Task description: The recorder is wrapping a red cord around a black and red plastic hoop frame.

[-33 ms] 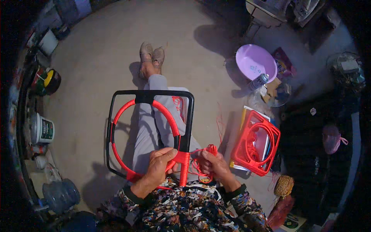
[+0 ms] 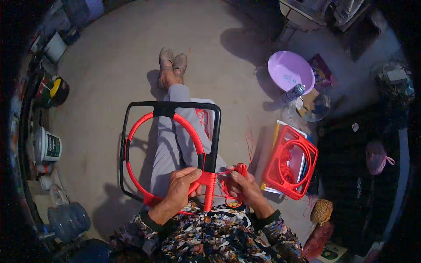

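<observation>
A black rectangular frame [image 2: 213, 136] with a ring inside it rests over my lap. Red cord [image 2: 193, 129] is wound round most of the ring and round the frame's near right corner, with black stretches left bare. My left hand [image 2: 177, 193] grips the frame by that corner, its thumb on the red winding. Just right of it, my right hand [image 2: 246, 189] is closed on a small bundle of red cord [image 2: 241, 168]. A strand runs from the bundle to the wrapped corner, and loose loops hang below the fingers.
A fully red frame [image 2: 312, 175] lies on a container to my right, with red cord within its ring. Beyond are a purple basin [image 2: 280, 65] and a spray can [image 2: 294, 93]. A white bucket [image 2: 51, 146] and a clear water jug [image 2: 68, 222] stand at left.
My right hand and its cord bundle have shifted very slightly, and the strand to the frame looks straighter. The left hand keeps its grip.
</observation>
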`<move>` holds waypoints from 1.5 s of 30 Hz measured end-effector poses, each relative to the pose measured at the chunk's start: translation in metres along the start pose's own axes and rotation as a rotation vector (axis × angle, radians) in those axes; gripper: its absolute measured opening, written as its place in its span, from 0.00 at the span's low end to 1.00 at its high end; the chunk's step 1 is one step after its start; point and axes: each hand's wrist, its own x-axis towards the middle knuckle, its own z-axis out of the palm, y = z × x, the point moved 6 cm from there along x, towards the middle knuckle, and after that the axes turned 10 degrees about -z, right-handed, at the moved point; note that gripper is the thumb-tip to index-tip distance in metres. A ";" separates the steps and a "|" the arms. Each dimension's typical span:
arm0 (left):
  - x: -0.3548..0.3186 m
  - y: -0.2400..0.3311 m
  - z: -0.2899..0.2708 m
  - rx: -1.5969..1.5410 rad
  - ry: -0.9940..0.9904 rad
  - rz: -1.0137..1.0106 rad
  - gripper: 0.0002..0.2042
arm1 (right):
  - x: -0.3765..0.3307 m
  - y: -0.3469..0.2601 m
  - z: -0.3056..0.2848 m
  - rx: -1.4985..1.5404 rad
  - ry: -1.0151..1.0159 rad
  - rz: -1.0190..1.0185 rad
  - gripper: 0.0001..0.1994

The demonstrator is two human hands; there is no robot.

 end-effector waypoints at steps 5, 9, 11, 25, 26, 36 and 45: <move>0.000 -0.002 0.001 -0.122 -0.042 -0.006 0.13 | -0.019 0.015 -0.026 -0.126 -0.020 -0.188 0.25; 0.002 -0.005 0.000 -0.190 -0.071 -0.032 0.11 | -0.026 -0.003 -0.022 -0.253 0.046 -0.271 0.18; 0.000 -0.004 0.001 -0.152 -0.048 -0.047 0.11 | -0.025 -0.030 -0.014 -0.379 0.071 -0.293 0.18; -0.006 0.002 0.004 -0.247 0.015 0.080 0.08 | 0.026 -0.072 0.117 -1.284 -0.421 -0.845 0.11; -0.005 0.002 0.005 -0.258 0.023 0.083 0.08 | 0.026 -0.074 0.119 -1.346 -0.437 -0.914 0.10; -0.005 0.000 -0.002 -0.324 0.163 0.219 0.16 | 0.034 -0.057 0.151 -1.961 -0.636 -1.229 0.11; 0.000 -0.003 0.003 -0.252 0.059 0.089 0.15 | 0.044 -0.076 0.144 -1.809 -0.751 -1.161 0.08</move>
